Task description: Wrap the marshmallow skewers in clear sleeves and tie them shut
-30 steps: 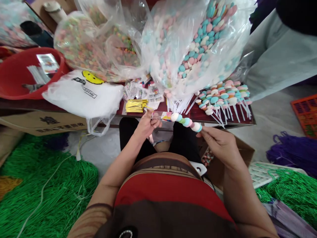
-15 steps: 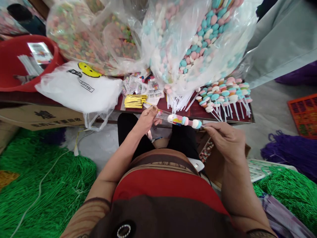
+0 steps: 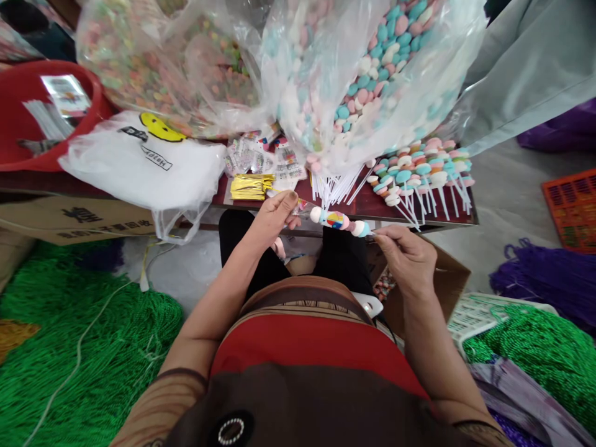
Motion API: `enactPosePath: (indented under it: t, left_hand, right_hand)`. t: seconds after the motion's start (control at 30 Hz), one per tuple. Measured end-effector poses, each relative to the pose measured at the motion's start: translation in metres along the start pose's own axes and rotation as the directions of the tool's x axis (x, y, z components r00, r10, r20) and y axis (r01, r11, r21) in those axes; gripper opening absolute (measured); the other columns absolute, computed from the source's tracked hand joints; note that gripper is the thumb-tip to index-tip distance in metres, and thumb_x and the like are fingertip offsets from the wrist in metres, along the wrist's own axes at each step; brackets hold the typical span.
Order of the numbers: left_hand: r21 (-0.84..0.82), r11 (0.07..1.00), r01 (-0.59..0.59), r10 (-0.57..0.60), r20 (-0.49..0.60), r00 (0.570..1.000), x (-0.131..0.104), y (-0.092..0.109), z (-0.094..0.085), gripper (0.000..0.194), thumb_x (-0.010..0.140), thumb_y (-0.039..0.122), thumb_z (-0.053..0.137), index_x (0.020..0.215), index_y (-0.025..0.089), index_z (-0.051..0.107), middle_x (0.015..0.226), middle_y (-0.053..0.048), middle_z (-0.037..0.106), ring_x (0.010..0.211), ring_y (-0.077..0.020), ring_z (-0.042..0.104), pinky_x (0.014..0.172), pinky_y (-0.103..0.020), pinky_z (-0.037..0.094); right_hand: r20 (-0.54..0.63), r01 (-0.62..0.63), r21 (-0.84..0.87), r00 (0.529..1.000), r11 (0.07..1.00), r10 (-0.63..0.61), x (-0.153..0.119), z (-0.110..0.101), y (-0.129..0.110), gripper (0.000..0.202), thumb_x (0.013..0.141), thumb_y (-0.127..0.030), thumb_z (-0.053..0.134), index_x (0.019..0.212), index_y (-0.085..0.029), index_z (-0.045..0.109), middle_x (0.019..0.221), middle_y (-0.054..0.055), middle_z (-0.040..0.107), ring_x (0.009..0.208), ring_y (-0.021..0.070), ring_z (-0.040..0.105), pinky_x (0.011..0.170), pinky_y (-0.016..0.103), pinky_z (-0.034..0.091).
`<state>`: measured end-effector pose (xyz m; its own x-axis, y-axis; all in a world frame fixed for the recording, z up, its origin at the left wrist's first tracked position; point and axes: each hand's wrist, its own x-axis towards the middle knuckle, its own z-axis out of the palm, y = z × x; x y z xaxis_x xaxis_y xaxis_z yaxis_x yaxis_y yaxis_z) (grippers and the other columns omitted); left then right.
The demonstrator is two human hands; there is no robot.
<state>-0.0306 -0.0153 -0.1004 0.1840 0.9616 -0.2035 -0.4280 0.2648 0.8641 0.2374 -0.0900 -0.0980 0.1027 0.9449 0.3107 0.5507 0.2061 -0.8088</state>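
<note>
A wrapped candy skewer (image 3: 336, 220) with white, pink and blue pieces is held level between my hands, over my lap. My left hand (image 3: 278, 214) pinches the clear wrapper at its left end. At the other end, the fingers of my right hand (image 3: 404, 253) are closed on the stick, just past the blue candy. Beyond my left hand lie a bundle of gold twist ties (image 3: 251, 186) and printed clear wrappers (image 3: 288, 162) on the dark red table (image 3: 349, 210). White sticks (image 3: 336, 189) fan out to their right, beside a pile of finished candy skewers (image 3: 421, 169).
Large clear candy bags (image 3: 367, 93) stand along the back. At the left are a red basin (image 3: 100, 102) and a white plastic bag (image 3: 153, 167). Green cord (image 3: 93, 347) covers the floor at left; a cardboard box (image 3: 437, 279) and a white basket (image 3: 475, 316) stand at lower right.
My right hand has moved left, nearer my left hand, and the skewer has shifted slightly left with it. The printed patch on the wrapper now faces up more. The view has shifted a little.
</note>
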Motion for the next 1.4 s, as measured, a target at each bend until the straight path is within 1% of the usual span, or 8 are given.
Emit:
enactPosePath:
  t: [0.13,0.37,0.57,0.8,0.97,1.17,1.27,1.4]
  left_hand:
    - [-0.125,0.992,-0.016,0.015,-0.006,1.000,-0.002,0.014,0.017,0.030,0.081,0.045,0.080,0.088,0.021,0.064,0.088,-0.002,0.070,0.077,-0.0131,0.067,0.067,-0.022,0.052]
    - [-0.438,0.892,-0.108,0.172,0.110,0.979,-0.010,0.030,0.043,0.071,0.072,0.089,0.055,0.096,0.023,0.063,0.104,-0.008,0.072,0.119,-0.0314,0.066,0.081,-0.037,0.056]
    - [-0.259,0.945,-0.198,0.206,0.004,0.978,-0.015,0.035,0.058,0.050,0.069,0.064,0.082,0.092,0.025,0.061,0.092,-0.003,0.070,0.101,-0.0227,0.070,0.071,-0.028,0.054]
    - [-0.171,0.932,-0.319,0.303,-0.115,0.946,-0.018,0.022,0.072,0.031,0.087,0.053,0.071,0.084,0.024,0.060,0.079,-0.001,0.061,0.082,-0.0159,0.065,0.063,-0.025,0.050]
    - [-0.185,0.950,-0.253,0.220,-0.180,0.959,-0.020,0.022,0.071,0.027,0.090,0.050,0.068,0.087,0.025,0.058,0.075,0.001,0.059,0.080,-0.0152,0.065,0.069,-0.027,0.052]
    - [-0.170,0.981,-0.096,0.111,0.078,0.991,-0.019,0.024,0.060,0.034,0.077,0.049,0.082,0.089,0.023,0.063,0.069,0.001,0.061,0.080,-0.0189,0.068,0.061,-0.026,0.049]
    - [-0.103,0.989,-0.105,0.123,0.183,0.975,-0.018,0.027,0.055,0.048,0.067,0.057,0.087,0.094,0.023,0.065,0.082,-0.003,0.068,0.080,-0.0185,0.068,0.059,-0.025,0.048]
    - [-0.141,0.962,-0.234,0.256,0.165,0.953,-0.013,0.053,0.050,0.070,0.053,0.076,0.082,0.098,0.025,0.066,0.105,-0.007,0.071,0.101,-0.0248,0.070,0.072,-0.029,0.055]
  right_hand:
    - [-0.015,-0.018,0.002,1.000,1.000,0.018,-0.001,0.006,-0.002,0.017,0.089,-0.038,0.068,0.085,-0.024,0.076,0.083,0.004,0.076,0.076,0.0195,0.070,0.075,0.035,0.056]
    - [0.010,-0.194,0.216,0.980,0.957,0.197,-0.009,0.041,-0.015,0.019,0.090,-0.039,0.067,0.092,-0.023,0.076,0.058,-0.005,0.057,0.051,0.0108,0.049,0.055,0.026,0.045]
    - [0.091,-0.209,0.312,0.978,0.927,0.190,-0.008,0.060,-0.027,0.024,0.090,-0.044,0.065,0.093,-0.022,0.074,0.060,-0.005,0.057,0.049,0.0100,0.045,0.051,0.025,0.041]
    - [0.045,-0.184,0.291,0.983,0.939,0.179,-0.013,0.081,-0.040,0.030,0.095,-0.048,0.057,0.093,-0.022,0.072,0.058,-0.004,0.051,0.052,0.0118,0.045,0.050,0.025,0.038]
    - [0.146,-0.288,0.471,0.958,0.834,0.248,-0.014,0.091,-0.049,0.035,0.094,-0.055,0.059,0.091,-0.022,0.069,0.055,-0.006,0.046,0.050,0.0105,0.040,0.050,0.025,0.036]
    - [0.443,-0.492,0.684,0.867,0.540,0.228,-0.001,0.087,-0.057,0.040,0.086,-0.062,0.067,0.080,-0.022,0.063,0.047,-0.011,0.032,0.043,0.0078,0.027,0.048,0.026,0.034]
    - [0.422,-0.484,0.732,0.875,0.480,0.239,0.003,0.087,-0.058,0.040,0.084,-0.061,0.070,0.079,-0.022,0.062,0.048,-0.012,0.031,0.043,0.0079,0.028,0.050,0.026,0.037]
    - [0.392,-0.451,0.736,0.892,0.505,0.226,0.002,0.089,-0.054,0.035,0.086,-0.056,0.071,0.081,-0.021,0.066,0.048,-0.011,0.034,0.044,0.0079,0.031,0.052,0.026,0.038]
